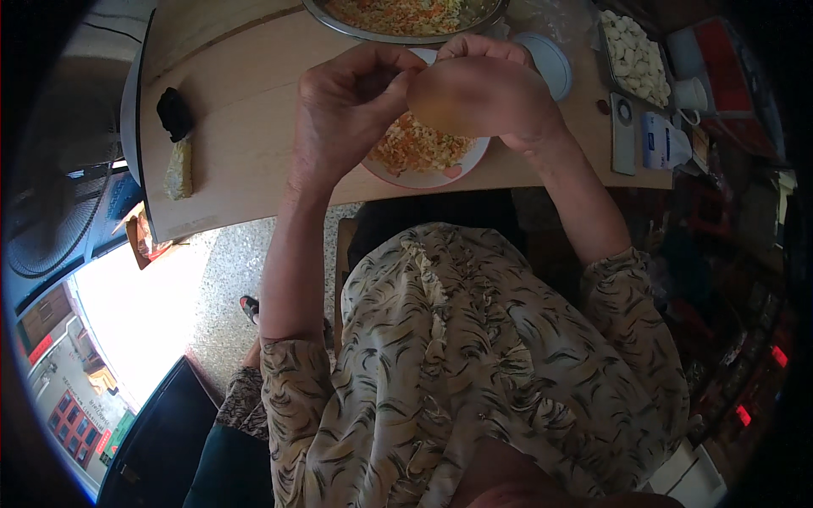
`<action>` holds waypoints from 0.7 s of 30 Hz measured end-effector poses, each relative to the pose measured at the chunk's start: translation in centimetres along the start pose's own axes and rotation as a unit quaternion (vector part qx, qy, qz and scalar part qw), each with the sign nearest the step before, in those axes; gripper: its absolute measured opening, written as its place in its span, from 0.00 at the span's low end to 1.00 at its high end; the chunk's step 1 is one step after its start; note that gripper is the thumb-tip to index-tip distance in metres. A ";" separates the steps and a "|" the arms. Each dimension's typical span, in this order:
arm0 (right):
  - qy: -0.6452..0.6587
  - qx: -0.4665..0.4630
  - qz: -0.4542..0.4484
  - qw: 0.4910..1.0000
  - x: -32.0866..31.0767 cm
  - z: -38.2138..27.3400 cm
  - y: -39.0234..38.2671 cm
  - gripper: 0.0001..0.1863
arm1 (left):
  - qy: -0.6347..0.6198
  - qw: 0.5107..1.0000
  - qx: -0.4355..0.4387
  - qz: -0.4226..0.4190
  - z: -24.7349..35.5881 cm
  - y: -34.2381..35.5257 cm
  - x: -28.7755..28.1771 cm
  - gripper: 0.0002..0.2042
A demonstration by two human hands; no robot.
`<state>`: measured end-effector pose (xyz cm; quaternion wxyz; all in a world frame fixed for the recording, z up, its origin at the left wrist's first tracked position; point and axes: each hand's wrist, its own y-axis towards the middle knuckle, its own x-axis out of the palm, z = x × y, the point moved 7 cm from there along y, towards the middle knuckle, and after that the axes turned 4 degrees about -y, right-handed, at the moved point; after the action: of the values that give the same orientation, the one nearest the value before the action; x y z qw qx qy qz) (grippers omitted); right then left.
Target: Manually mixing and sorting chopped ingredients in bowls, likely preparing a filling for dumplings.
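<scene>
Across the wooden bench [246, 93], find the plate [415, 179] of chopped filling [423, 152] near the edge, below both hands. Note the left hand [351, 110] curled, the right hand [508, 93] blurred, both grips impossible to judge. Work low over the plate to catch spills. See a metal bowl [402, 36] behind, speckled floor [229, 284] below.

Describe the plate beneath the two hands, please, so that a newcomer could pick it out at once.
Start at the wood-coloured table and look to its near edge. Under the raised left hand and right hand sits a round plate of orange-flecked chopped food. Its white, pink-marked rim distinguishes it from the larger metal bowl beyond.
</scene>
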<state>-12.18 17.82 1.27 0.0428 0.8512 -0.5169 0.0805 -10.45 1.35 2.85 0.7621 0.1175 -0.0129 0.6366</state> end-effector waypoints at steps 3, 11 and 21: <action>-0.174 -0.029 0.026 0.984 0.0 -0.7 -0.3 0.10 | 0.041 0.999 -0.001 0.015 -0.8 -0.3 -0.6 0.05; -0.104 0.029 0.022 0.994 0.0 2.0 -1.0 0.11 | 0.152 0.987 -0.028 0.041 -2.2 -2.9 -1.4 0.07; -0.084 0.062 0.003 0.995 0.2 2.9 -1.0 0.12 | 0.119 0.992 -0.022 0.024 -2.6 -1.7 -0.3 0.06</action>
<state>-10.91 17.62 -1.56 -0.0538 0.8543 -0.5154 0.0408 -9.19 1.26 -0.04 0.7452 0.0241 0.0608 0.6636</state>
